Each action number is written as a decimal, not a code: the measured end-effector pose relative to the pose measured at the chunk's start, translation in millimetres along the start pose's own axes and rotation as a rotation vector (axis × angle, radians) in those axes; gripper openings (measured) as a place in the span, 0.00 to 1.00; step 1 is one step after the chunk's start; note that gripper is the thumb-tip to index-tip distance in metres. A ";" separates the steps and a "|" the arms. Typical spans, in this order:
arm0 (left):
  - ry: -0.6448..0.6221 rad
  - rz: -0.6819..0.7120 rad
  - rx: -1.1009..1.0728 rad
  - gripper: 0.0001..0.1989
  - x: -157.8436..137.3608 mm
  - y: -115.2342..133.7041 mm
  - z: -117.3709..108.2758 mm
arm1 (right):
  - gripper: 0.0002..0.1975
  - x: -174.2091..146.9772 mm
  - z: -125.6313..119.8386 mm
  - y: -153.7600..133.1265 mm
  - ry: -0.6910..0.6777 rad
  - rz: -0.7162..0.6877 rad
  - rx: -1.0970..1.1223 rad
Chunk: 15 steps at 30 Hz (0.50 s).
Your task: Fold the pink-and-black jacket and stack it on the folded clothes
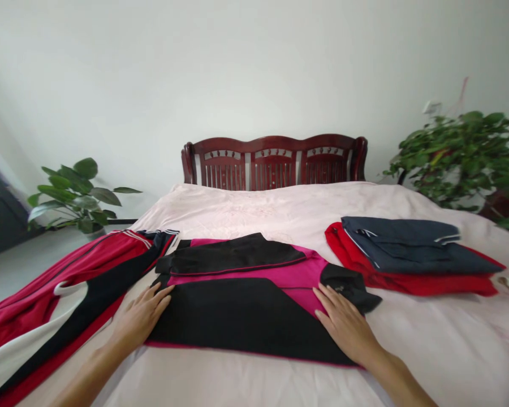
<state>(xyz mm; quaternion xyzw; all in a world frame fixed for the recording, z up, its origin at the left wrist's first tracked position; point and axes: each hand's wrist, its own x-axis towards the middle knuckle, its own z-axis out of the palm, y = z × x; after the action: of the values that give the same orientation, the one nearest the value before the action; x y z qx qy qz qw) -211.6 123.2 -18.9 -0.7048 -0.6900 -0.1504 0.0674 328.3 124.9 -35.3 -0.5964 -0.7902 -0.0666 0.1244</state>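
Observation:
A black and magenta jacket (220, 308) lies partly folded on the bed in front of me, one sleeve laid across its upper part. My left hand (146, 308) rests flat on the jacket's left edge, fingers stretched out. On the opposite side my right hand (343, 322) lies with fingers spread over the magenta panel and the black fabric near the other sleeve's end. Neither hand grips the cloth. To the left, a red, black and white garment (106, 288) is spread out, close to my left forearm.
On the right, a folded navy garment (411, 243) sits on top of folded red clothing (441, 285). Pale pink bedding (254, 209) covers the bed, with a dark wooden headboard (274, 161) behind. Leafy plants stand at the left (76, 195) and right (462, 155).

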 end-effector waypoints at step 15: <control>-0.142 0.111 0.174 0.30 98.3 -11.9 -10.9 | 0.32 115.9 -3.6 -9.2 0.023 -0.190 0.067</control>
<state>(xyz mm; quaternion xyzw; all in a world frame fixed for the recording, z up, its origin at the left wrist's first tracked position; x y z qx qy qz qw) -224.5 214.0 20.0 -0.7424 -0.6632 -0.0358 0.0877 290.1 228.7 0.5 -0.5137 -0.8434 -0.0584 0.1463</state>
